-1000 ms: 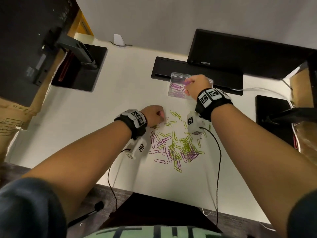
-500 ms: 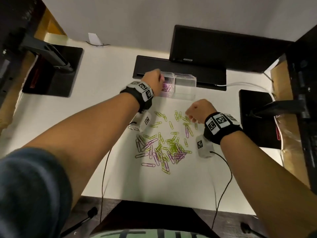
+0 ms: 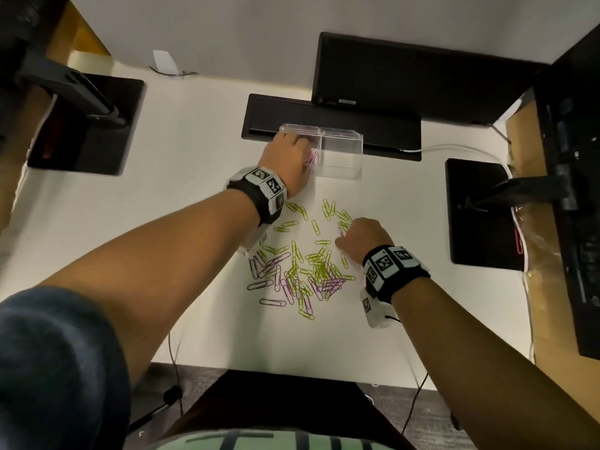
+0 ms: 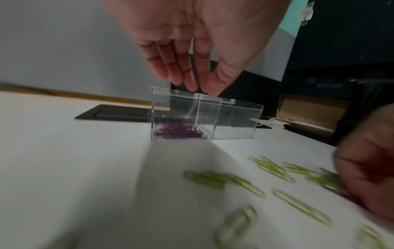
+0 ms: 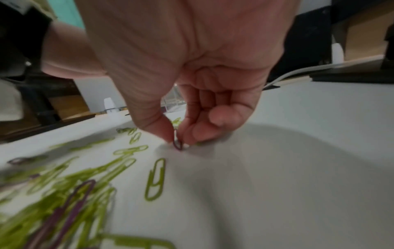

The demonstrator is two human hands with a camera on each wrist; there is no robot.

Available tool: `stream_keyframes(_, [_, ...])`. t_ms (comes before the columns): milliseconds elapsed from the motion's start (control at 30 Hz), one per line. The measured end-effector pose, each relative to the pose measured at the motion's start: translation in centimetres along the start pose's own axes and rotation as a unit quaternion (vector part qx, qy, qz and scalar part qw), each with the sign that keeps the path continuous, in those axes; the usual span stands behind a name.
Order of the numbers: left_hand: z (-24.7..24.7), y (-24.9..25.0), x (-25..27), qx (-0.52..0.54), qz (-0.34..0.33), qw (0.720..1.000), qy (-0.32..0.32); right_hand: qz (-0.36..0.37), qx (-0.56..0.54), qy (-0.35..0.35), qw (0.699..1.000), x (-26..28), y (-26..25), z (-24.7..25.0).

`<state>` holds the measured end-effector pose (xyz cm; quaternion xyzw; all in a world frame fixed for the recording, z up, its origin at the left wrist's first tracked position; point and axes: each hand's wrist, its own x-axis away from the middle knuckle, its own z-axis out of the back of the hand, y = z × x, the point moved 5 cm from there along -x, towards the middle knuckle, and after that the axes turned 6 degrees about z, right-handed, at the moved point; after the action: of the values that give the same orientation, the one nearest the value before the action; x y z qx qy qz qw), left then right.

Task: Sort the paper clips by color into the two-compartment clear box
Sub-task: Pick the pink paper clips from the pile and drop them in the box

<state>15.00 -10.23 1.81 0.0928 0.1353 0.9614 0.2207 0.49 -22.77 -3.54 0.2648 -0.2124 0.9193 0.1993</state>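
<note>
The clear two-compartment box [image 3: 341, 157] [image 4: 234, 121] stands at the back of the white desk. Its left compartment holds pink clips [image 4: 179, 131] [image 3: 312, 157]; the right one looks empty. My left hand [image 3: 289, 157] [image 4: 198, 84] hovers over the left compartment, fingers straight and pointing down, with nothing in them. A heap of green and pink paper clips [image 3: 302, 271] [image 5: 64, 193] lies on the desk in front. My right hand [image 3: 357, 237] [image 5: 179, 139] is down at the heap's right edge, thumb and forefinger pinching a pink clip [image 5: 178, 144] [image 3: 341, 233] that touches the desk.
A black cable tray [image 3: 331, 125] and monitor [image 3: 422, 76] lie behind the box. Black stand bases sit at left [image 3: 87, 125] and right [image 3: 480, 212]. A white cable [image 3: 454, 149] runs at the back right. The desk's front edge [image 3: 292, 371] is near my body.
My left hand went from the heap up to the box's left compartment and opened. My right hand came back from the box to the heap and pinched a pink clip.
</note>
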Motion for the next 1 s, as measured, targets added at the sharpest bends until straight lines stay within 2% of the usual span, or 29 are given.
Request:
stream_keyframes(33, [-0.5, -0.3, 1.2, 0.023, 0.004, 1.0, -0.014, 0.006, 0.01, 0.002, 1.0, 0.0, -0.2, 0.0])
stream_keyframes(100, [-2.0, -1.1, 3.9, 0.06, 0.02, 0.994, -0.086, 0.013, 0.008, 0.008, 1.0, -0.1, -0.6, 0.2])
stream_keyframes(167, [-3.6, -1.8, 6.6, 0.069, 0.036, 0.982, -0.17, 0.019, -0.026, 0.02, 0.999, 0.0, -0.8, 0.8])
stream_keyframes(233, [-4.8, -2.4, 8.7, 0.06, 0.039, 0.973, -0.219, 0.028, -0.09, 0.036, 0.995, 0.2, -1.0, 1.5])
stream_keyframes(333, [-5.6, -3.1, 10.6, 0.044, 0.043, 0.972, -0.225, 0.038, -0.219, 0.055, 0.973, 0.8, -1.1, 2.2])
stream_keyframes(433, [-6.2, -3.5, 11.7, 0.011, 0.03, 0.974, -0.222, 0.014, -0.4, 0.039, 0.916, 1.2, -0.6, 1.5])
stream_keyframes(500, [-6.5, -3.6, 12.0, 0.003, 0.028, 0.977, -0.211, 0.004, -0.463, 0.025, 0.886, 1.7, -0.3, 0.9])
stream_keyframes(600, [-6.7, -3.2, 12.2, -0.012, 0.013, 0.982, -0.188, -0.006, -0.508, 0.0, 0.861, 3.0, 0.0, -0.1])
stream_keyframes(633, [-6.8, -2.9, 12.3, -0.016, 0.009, 0.982, -0.185, -0.015, -0.507, -0.012, 0.862, 3.4, 0.2, -0.5])
stream_keyframes(700, [-6.9, -2.6, 12.3, -0.025, 0.011, 0.982, -0.185, -0.009, -0.432, -0.034, 0.901, 3.8, 0.5, -1.2])
stream_keyframes(767, [-7.0, -2.4, 12.1, -0.029, 0.014, 0.983, -0.183, 0.032, -0.248, -0.056, 0.966, 3.9, 0.4, -1.8])
stream_keyframes(800, [-7.1, -2.4, 12.0, -0.028, 0.018, 0.983, -0.181, 0.046, -0.162, -0.063, 0.984, 4.1, 0.3, -2.2])
stream_keyframes(867, [-7.2, -2.5, 11.8, -0.015, 0.028, 0.984, -0.176, 0.06, -0.061, -0.06, 0.995, 4.4, 0.0, -2.9])
stream_keyframes(1000, [-7.1, -3.2, 11.6, 0.002, 0.021, 0.99, -0.137, 0.054, -0.031, -0.028, 0.998, 4.3, -0.5, -3.5])
